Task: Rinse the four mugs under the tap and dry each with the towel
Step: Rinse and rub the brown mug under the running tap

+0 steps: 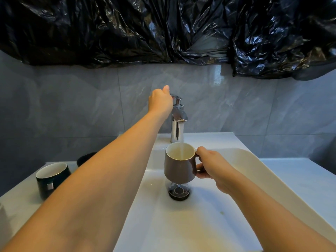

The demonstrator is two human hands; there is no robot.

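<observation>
Right hand (214, 166) grips brown mug (179, 165) handle under running tap (177, 120); left hand (160, 101) grasps tap lever.

The mug (179, 165) under the tap (177, 120) is brown outside and cream-white inside, with a thin pale rim. The tap is shiny chrome. A second mug (51, 178) is glossy black (its inside white, a small silvery patch on its side). The sink (254, 179) is plain white, its drain (179, 192) black and chrome. The wall tiles (236, 106) are grey with faint marbled veins. Crinkled plastic sheeting (127, 28) above is glossy black.
</observation>
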